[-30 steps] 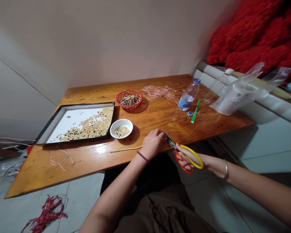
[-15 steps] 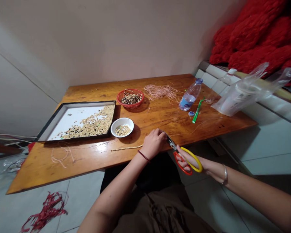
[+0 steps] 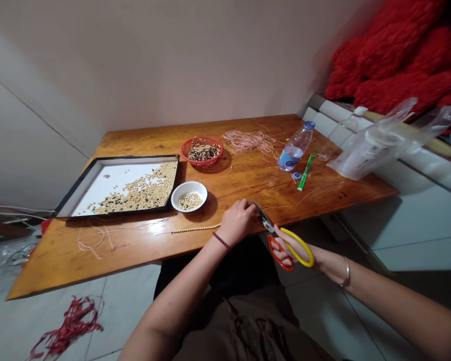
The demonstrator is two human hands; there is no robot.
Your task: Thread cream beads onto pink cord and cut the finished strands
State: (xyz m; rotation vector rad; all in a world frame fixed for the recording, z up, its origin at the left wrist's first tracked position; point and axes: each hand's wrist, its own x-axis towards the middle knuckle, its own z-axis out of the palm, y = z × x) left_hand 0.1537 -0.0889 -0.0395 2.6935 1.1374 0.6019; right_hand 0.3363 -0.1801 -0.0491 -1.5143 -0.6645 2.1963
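My left hand [image 3: 239,220] is curled in a pinch at the near edge of the wooden table [image 3: 248,180]. It holds the end of a thin cord with a row of small beads [image 3: 195,229] that trails left along the tabletop. My right hand [image 3: 293,249] grips scissors [image 3: 285,240] with one red and one yellow loop. The blades point up and left, and their tips sit right beside my left fingers at the cord.
On the table stand a black-rimmed tray [image 3: 78,188] of loose beads, a white bowl [image 3: 189,195] of beads, a red basket [image 3: 202,150], a pile of pink cord [image 3: 248,141], a water bottle [image 3: 295,148] and a green tool [image 3: 305,171]. A plastic bag [image 3: 376,145] and red tassels [image 3: 394,55] lie at right.
Both hands stay at the table's near edge. The scissors' handles have dropped slightly and drawn a little closer to my left hand; the view shifted a bit.
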